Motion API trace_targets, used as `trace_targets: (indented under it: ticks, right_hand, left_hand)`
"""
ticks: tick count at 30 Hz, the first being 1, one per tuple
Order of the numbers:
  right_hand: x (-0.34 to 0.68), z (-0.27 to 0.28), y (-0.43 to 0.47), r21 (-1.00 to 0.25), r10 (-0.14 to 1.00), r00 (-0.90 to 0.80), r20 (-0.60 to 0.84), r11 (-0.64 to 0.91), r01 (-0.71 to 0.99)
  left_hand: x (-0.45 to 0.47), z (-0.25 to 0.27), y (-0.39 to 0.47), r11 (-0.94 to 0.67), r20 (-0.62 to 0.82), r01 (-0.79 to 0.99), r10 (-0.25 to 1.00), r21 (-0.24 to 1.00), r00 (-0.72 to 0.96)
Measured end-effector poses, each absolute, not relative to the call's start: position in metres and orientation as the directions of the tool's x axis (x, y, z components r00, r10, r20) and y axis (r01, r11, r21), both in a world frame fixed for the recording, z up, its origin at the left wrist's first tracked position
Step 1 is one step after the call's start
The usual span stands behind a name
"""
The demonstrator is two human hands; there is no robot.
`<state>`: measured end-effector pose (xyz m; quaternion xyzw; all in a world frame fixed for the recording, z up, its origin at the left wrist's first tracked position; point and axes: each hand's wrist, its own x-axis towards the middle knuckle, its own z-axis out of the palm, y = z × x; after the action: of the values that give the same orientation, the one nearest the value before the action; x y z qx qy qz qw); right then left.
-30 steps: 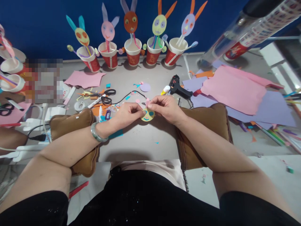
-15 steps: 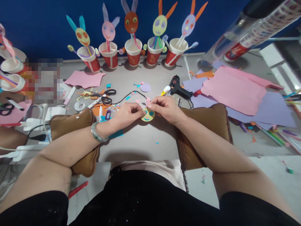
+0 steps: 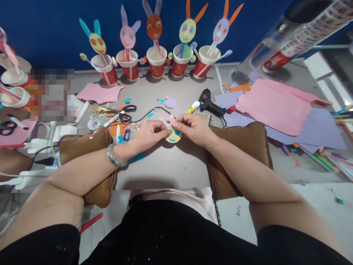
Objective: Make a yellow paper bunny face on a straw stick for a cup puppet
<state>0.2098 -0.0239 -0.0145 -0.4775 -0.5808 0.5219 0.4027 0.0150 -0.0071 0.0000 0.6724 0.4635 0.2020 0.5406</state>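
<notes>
The paper face (image 3: 173,139) was pinched over the bench (image 3: 162,169) between the closed fingertips of the left hand (image 3: 151,134), and the pink strip (image 3: 172,118) at its top by those of the right hand (image 3: 194,127), so the strip could have been skewed or the face creased by uneven pressure.

Yellow paper face (image 3: 174,137) partly behind fingers (image 3: 163,135)

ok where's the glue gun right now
Right of centre in the head view, the black glue gun lies on the table just beyond the right hand, beside purple paper.
</notes>
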Motion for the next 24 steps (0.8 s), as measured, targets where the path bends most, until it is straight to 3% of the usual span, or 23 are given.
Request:
trace_targets:
  ticks: [10, 15, 20, 24]
  right_hand:
    - [0.207, -0.018, -0.024, -0.977, 0.975, -0.219, 0.026, 0.071, 0.200]
    - [0.206, -0.013, -0.026, -0.985, 0.976, -0.217, 0.001, 0.039, 0.169]
    - [0.207, -0.008, -0.027, -0.996, 0.975, -0.222, -0.026, -0.008, 0.083]
    - [0.209, -0.011, -0.026, -0.991, 0.977, -0.207, -0.046, -0.019, 0.131]
  left_hand:
    - [0.018, -0.003, -0.005, 0.017, -0.170, 0.306, 0.861, 0.952, 0.479]
    - [0.016, -0.006, -0.003, -0.034, -0.119, 0.295, 0.866, 0.955, 0.486]
    - [0.016, -0.001, -0.001, 0.016, -0.144, 0.278, 0.883, 0.960, 0.447]
    - [0.016, -0.001, 0.001, 0.038, -0.143, 0.249, 0.895, 0.968, 0.422]
